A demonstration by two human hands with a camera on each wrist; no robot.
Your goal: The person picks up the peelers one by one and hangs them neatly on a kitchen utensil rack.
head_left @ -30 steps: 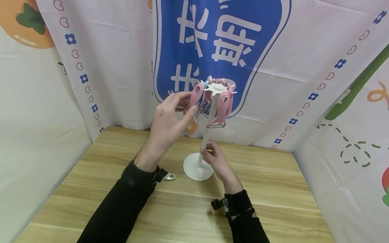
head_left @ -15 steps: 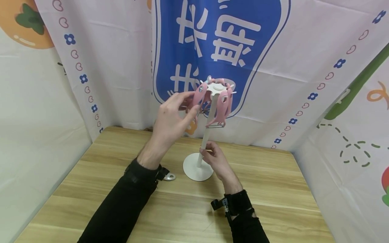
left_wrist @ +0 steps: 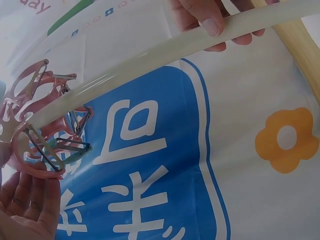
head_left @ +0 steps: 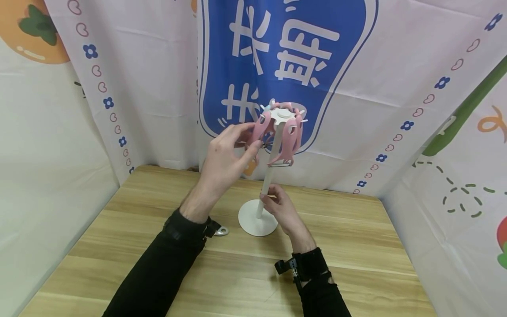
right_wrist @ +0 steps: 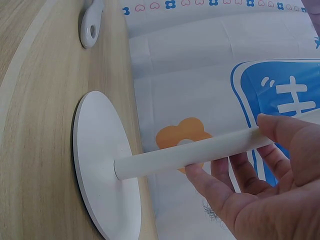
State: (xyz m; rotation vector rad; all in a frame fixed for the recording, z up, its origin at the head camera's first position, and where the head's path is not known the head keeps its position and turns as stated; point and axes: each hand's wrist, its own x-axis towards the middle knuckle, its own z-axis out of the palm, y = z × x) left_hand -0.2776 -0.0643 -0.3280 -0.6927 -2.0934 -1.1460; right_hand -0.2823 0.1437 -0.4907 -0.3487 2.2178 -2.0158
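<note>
My left hand (head_left: 223, 156) pinches a pink peeler (head_left: 260, 127) between thumb and fingers at the left of the rack's top. The peeler's holed end is up against the white hooked top (head_left: 283, 115), and in the left wrist view its blade frame (left_wrist: 36, 173) points toward the pole. More pink peelers (head_left: 290, 141) hang around the top; one in the left wrist view is teal (left_wrist: 75, 147). Lower down, my right hand (head_left: 286, 210) grips the white pole (right_wrist: 165, 159) just above the round white base (head_left: 253, 225), thumb on one side and fingertips on the other.
A light-coloured holed handle (right_wrist: 91, 26) lies on the wooden table (head_left: 336, 246), left of the base and partly behind my left wrist. Behind the rack hangs a printed cloth (head_left: 158, 88) with a blue panel, close past the table's back edge.
My left hand has moved slightly right with the pink peeler, bringing its holed end in against the rack's top. My right hand stays in place on the pole.
</note>
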